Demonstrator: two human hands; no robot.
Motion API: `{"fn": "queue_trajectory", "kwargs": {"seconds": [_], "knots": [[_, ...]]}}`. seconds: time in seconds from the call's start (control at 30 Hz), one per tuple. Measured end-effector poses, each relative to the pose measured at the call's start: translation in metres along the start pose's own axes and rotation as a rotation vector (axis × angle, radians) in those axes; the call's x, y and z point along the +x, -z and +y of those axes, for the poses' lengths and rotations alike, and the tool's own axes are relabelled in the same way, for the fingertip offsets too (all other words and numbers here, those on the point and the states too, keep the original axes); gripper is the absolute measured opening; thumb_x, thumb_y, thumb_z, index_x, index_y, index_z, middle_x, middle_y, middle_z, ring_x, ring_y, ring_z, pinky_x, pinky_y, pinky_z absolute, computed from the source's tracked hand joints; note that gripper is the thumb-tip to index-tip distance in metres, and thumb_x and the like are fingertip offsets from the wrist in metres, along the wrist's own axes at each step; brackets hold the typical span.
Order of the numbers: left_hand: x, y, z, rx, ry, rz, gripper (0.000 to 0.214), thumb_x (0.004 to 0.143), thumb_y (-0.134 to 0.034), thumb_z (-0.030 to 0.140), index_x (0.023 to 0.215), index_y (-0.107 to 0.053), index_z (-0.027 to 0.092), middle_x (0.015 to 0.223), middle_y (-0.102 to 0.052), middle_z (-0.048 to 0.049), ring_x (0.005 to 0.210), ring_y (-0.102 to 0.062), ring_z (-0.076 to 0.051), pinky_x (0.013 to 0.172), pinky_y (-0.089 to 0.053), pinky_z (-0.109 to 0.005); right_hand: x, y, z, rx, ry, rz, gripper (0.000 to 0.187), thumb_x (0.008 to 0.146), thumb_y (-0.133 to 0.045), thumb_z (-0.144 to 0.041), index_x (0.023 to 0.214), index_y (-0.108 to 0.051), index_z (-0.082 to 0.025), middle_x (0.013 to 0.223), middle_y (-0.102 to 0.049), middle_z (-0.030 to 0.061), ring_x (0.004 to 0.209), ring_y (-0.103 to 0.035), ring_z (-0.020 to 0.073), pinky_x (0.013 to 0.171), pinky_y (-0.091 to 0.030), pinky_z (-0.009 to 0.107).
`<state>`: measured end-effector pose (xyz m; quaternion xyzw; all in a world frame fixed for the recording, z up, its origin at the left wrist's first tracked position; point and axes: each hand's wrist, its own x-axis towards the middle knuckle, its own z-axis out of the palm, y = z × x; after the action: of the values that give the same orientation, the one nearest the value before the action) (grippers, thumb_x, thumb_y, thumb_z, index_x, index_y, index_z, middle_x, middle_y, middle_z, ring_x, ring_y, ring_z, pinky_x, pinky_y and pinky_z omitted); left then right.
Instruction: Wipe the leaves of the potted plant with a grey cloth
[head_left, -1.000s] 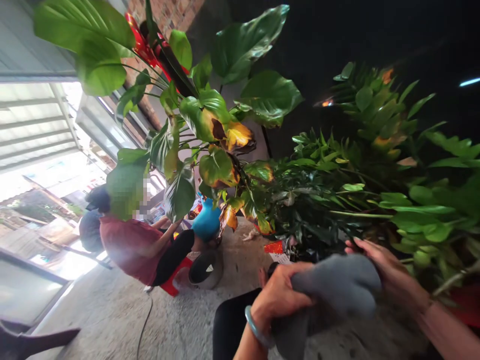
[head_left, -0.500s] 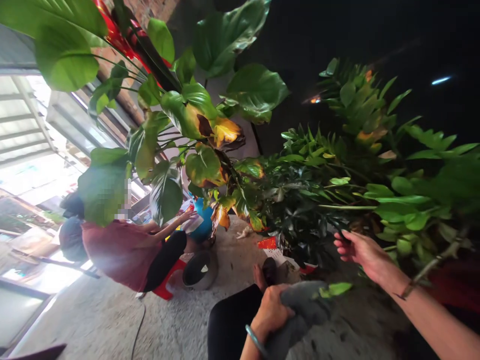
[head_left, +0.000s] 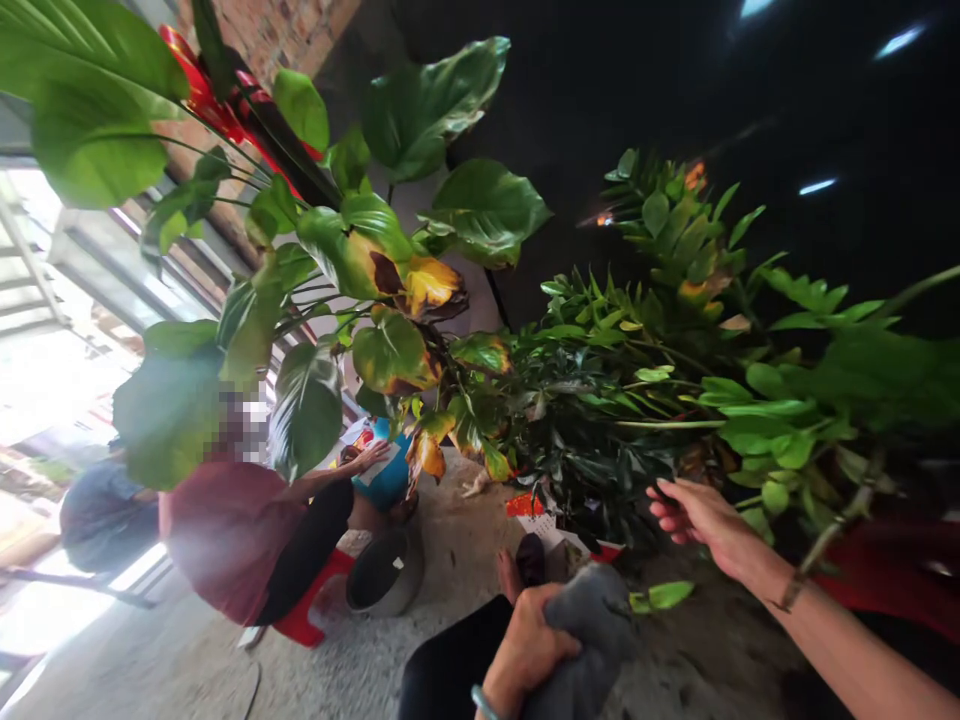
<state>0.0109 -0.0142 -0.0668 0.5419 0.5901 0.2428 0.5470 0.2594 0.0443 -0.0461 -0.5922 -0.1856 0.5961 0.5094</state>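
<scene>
Lower middle, my left hand (head_left: 531, 640) is closed around a bunched grey cloth (head_left: 592, 625); a pale bracelet circles the wrist. A small green leaf (head_left: 670, 595) shows beside the cloth. My right hand (head_left: 697, 520) reaches in from the right with fingers curled and thumb and forefinger close together, at the edge of a plant with dark, narrow leaves (head_left: 577, 445). What lies between those fingertips, if anything, I cannot make out. A brownish stem (head_left: 829, 535) crosses near the right wrist. Above it spreads a brighter green plant (head_left: 780, 400).
A tall broad-leaved plant (head_left: 390, 350) with yellow-brown leaf edges fills the upper middle. Left of me a person in a red top (head_left: 229, 535) sits on a red stool (head_left: 311, 615), near a dark bucket (head_left: 386, 575). Red and white paper (head_left: 529, 505) lies on the concrete floor (head_left: 330, 680).
The view has shifted, so the plants appear further left. My right hand has moved slightly lower and left in the picture. My left hand keeps hold of the grey cloth.
</scene>
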Motion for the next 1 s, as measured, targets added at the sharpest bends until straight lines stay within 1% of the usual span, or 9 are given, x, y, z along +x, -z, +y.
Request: {"fn": "queue_trajectory", "kwargs": {"seconds": [0.07, 0.13, 0.27, 0.37, 0.5, 0.57, 0.73, 0.87, 1.0], "knots": [[-0.01, 0.013, 0.017, -0.155, 0.014, 0.024, 0.04, 0.043, -0.069, 0.01, 0.082, -0.076, 0.015, 0.063, -0.065, 0.003, 0.063, -0.054, -0.016, 0.058, -0.042, -0.024, 0.001, -0.001, 0.0, -0.015, 0.003, 0.001, 0.029, 0.084, -0.054, -0.014, 0.057, -0.064, -0.016, 0.042, -0.062, 0.0015, 0.032, -0.051, 0.0086, 0.032, -0.037, 0.016], [-0.013, 0.022, 0.046, -0.325, -0.085, 0.078, 0.044, 0.043, -0.072, 0.013, 0.086, -0.075, 0.014, 0.066, -0.067, 0.0021, 0.063, -0.055, -0.015, 0.058, -0.043, -0.023, 0.001, -0.003, -0.001, -0.016, 0.013, -0.011, 0.029, 0.084, -0.054, -0.015, 0.058, -0.064, -0.016, 0.043, -0.062, 0.0009, 0.033, -0.051, 0.0087, 0.033, -0.038, 0.017], [0.002, 0.013, 0.098, -0.49, -0.304, 0.172, 0.043, 0.048, -0.077, 0.023, 0.09, -0.072, 0.015, 0.07, -0.069, -0.0003, 0.063, -0.058, -0.016, 0.061, -0.047, -0.025, 0.002, -0.007, 0.002, -0.023, 0.028, -0.02, 0.027, 0.085, -0.054, -0.015, 0.06, -0.064, -0.016, 0.044, -0.061, -0.0005, 0.034, -0.051, 0.0082, 0.034, -0.038, 0.017], [0.016, -0.004, 0.103, -0.434, -0.293, 0.204, 0.042, 0.046, -0.074, 0.018, 0.088, -0.073, 0.015, 0.069, -0.07, 0.0005, 0.064, -0.058, -0.015, 0.062, -0.047, -0.024, 0.002, -0.006, 0.004, -0.038, 0.024, -0.003, 0.027, 0.085, -0.054, -0.016, 0.059, -0.062, -0.016, 0.042, -0.06, -0.0005, 0.032, -0.049, 0.0081, 0.033, -0.034, 0.016], [0.013, -0.011, 0.1, -0.313, -0.149, 0.026, 0.04, 0.04, -0.069, 0.011, 0.08, -0.075, 0.014, 0.06, -0.065, 0.0034, 0.054, -0.052, -0.012, 0.052, -0.041, -0.021, 0.003, 0.0, 0.003, -0.049, 0.013, 0.016, 0.028, 0.084, -0.055, -0.018, 0.056, -0.059, -0.017, 0.043, -0.06, -0.0011, 0.034, -0.05, 0.0087, 0.034, -0.032, 0.017], [0.009, -0.009, 0.116, -0.362, -0.22, -0.012, 0.042, 0.041, -0.073, 0.014, 0.083, -0.074, 0.013, 0.063, -0.066, 0.0023, 0.056, -0.053, -0.012, 0.055, -0.042, -0.022, 0.003, 0.003, 0.001, -0.055, 0.006, 0.03, 0.027, 0.083, -0.056, -0.019, 0.056, -0.059, -0.018, 0.046, -0.062, -0.0007, 0.036, -0.052, 0.009, 0.036, -0.033, 0.018], [0.03, -0.015, 0.168, -0.382, -0.52, 0.108, 0.046, 0.051, -0.076, 0.023, 0.097, -0.07, 0.017, 0.076, -0.067, 0.0013, 0.068, -0.056, -0.015, 0.068, -0.047, -0.026, 0.005, 0.003, 0.0, -0.046, 0.009, -0.006, 0.019, 0.08, -0.058, -0.022, 0.063, -0.065, -0.017, 0.053, -0.067, 0.0011, 0.041, -0.056, 0.0086, 0.04, -0.036, 0.017], [0.054, -0.027, 0.147, -0.029, -0.548, 0.189, 0.047, 0.053, -0.063, 0.011, 0.099, -0.071, 0.019, 0.081, -0.069, 0.0016, 0.075, -0.057, -0.017, 0.074, -0.046, -0.027, 0.006, 0.002, 0.002, -0.018, 0.009, -0.033, 0.023, 0.081, -0.057, -0.02, 0.059, -0.061, -0.017, 0.048, -0.063, 0.0005, 0.036, -0.053, 0.0078, 0.036, -0.032, 0.016], [0.033, -0.025, 0.105, 0.18, -0.371, 0.166, 0.049, 0.049, -0.055, 0.005, 0.092, -0.074, 0.019, 0.073, -0.068, 0.002, 0.069, -0.056, -0.017, 0.066, -0.043, -0.025, 0.005, 0.004, -0.001, -0.008, 0.001, -0.041, 0.027, 0.084, -0.053, -0.018, 0.058, -0.062, -0.017, 0.046, -0.062, 0.0006, 0.035, -0.052, 0.0085, 0.035, -0.037, 0.017]]}}
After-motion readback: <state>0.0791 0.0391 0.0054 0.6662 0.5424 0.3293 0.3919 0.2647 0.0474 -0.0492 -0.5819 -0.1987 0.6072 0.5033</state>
